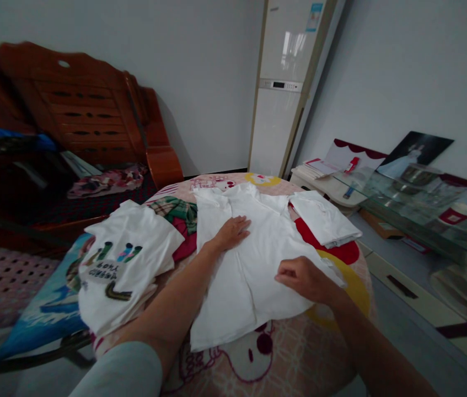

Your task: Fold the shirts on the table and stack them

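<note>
A white shirt (pixel 253 237) lies spread on the round table, its collar towards the far edge and its hem near me. My left hand (pixel 232 232) rests flat on the middle of it, fingers stretched out. Over the shirt's right side is my right hand (pixel 301 277), its fingers curled closed; whether any cloth is inside them is hidden. To the right lies a folded white garment (pixel 324 218). A white T-shirt with a coloured print (pixel 128 264) is heaped on the left, beside a green plaid cloth (pixel 177 212).
A patterned cloth (pixel 295 353) covers the table. Behind on the left stands a wooden bench (pixel 80 110) with clothes on it. At the right, a glass-topped cabinet (pixel 415 215) holds glassware and a photo. A tall white air conditioner (pixel 277 127) fills the far corner.
</note>
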`<state>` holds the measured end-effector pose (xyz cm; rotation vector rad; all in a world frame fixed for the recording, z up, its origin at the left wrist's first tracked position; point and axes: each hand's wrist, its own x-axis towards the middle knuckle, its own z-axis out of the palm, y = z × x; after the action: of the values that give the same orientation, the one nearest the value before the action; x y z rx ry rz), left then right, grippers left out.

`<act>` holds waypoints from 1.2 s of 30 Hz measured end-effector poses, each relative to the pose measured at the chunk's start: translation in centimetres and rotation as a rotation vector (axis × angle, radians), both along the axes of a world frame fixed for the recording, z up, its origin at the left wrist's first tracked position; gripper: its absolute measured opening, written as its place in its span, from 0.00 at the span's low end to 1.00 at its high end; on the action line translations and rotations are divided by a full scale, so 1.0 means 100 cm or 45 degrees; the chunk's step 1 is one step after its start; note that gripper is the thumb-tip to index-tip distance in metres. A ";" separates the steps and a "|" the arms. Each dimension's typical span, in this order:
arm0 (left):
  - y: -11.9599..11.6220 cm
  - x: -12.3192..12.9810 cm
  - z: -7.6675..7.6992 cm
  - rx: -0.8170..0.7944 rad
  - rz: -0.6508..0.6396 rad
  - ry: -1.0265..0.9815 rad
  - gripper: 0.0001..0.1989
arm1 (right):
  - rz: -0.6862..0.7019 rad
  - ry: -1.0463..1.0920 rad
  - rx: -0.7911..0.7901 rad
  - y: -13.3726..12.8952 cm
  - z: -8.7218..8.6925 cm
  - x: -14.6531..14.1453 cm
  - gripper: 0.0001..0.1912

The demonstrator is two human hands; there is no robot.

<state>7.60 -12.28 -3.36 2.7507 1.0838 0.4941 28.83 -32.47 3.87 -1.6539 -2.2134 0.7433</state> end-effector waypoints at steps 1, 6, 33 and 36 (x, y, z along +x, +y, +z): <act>0.000 0.000 0.000 0.000 -0.005 0.006 0.24 | -0.107 -0.082 0.065 0.003 -0.002 0.009 0.13; 0.002 -0.001 -0.004 0.010 0.013 -0.003 0.23 | -0.259 -0.344 -0.044 0.013 -0.007 0.048 0.12; 0.009 0.000 -0.012 0.025 0.004 0.007 0.23 | -0.924 -0.654 0.293 0.045 -0.038 0.073 0.12; 0.008 -0.001 -0.012 0.035 -0.007 0.000 0.24 | -0.892 -0.836 0.303 0.043 -0.044 0.073 0.12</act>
<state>7.53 -11.44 -4.55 2.7769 1.0774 0.5118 36.17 -28.20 -0.58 -2.5420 -1.7081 -0.2713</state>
